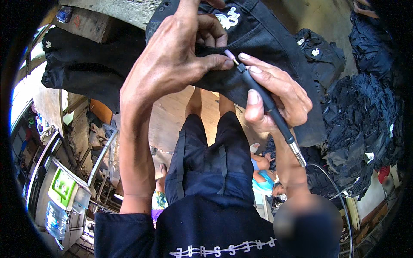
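Note:
A pair of black denim trousers (271, 47) is spread in front of me, with a white emblem (229, 18) near its top. My left hand (167, 56) pinches the cloth beside a seam, thumb below and curled fingers above. In my right hand (282, 92) is a slim black rotary tool (266, 96), held like a pen. Its pinkish grinding tip (230, 54) points up and left, close to the seam and my left thumb. I cannot tell whether the tip touches the cloth. A thin grey cable (331, 182) trails from the tool's rear end.
Heaped black garments (357, 120) lie to the right. More black cloth (81, 64) hangs over the left side by a wooden board (88, 26). Metal rails (103, 157), a green container (63, 188) and a clear plastic bottle (56, 219) stand lower left. Another person (263, 178) is behind my right arm.

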`<state>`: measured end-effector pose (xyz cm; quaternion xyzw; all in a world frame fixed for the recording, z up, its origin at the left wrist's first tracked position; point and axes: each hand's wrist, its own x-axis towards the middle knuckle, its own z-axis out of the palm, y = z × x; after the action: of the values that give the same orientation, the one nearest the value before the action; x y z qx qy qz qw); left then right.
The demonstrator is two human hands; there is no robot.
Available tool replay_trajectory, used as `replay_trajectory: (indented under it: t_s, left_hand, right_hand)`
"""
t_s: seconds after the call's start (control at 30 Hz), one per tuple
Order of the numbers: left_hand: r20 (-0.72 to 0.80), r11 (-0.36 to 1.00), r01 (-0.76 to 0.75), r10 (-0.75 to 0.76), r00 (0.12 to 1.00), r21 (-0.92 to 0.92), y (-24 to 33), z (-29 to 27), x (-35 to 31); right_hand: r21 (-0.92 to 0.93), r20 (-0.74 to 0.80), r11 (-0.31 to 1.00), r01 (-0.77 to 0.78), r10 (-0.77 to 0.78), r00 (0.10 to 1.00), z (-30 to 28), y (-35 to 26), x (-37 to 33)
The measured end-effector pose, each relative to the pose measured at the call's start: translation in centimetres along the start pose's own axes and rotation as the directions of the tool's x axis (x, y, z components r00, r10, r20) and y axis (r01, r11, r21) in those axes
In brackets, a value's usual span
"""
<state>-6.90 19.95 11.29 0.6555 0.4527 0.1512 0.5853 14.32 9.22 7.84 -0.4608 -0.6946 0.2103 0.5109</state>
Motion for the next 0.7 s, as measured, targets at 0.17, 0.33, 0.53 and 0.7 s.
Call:
replay_trajectory:
  t_s: [0.17, 0.33, 0.53, 0.7]
  left_hand:
    - [0.000, 0.962, 0.003, -0.003, 1.000, -0.273, -1.0, 0.5, 0.1]
    - [-0.018, 0.967, -0.039, 0.035, 0.999, -0.251, -1.4, 0.7, 0.0]
    - [-0.026, 0.954, -0.016, 0.008, 1.000, -0.298, -1.4, 0.9, 0.0]
    - [-0.028, 0.940, -0.016, 0.007, 1.000, -0.341, -0.9, 1.1, 0.0]
  right_hand:
    - [0.017, -0.001, 1.000, 0.023, -0.023, 1.000, 0.3, 0.3, 0.2]
    - [0.021, -0.001, 0.999, 0.049, -0.049, 0.999, 0.4, 0.5, 0.3]
    - [0.010, -0.022, 0.999, 0.051, -0.051, 0.998, 0.3, 0.6, 0.1]
    - [0.025, -0.042, 0.999, 0.026, -0.025, 0.999, 0.3, 0.7, 0.0]
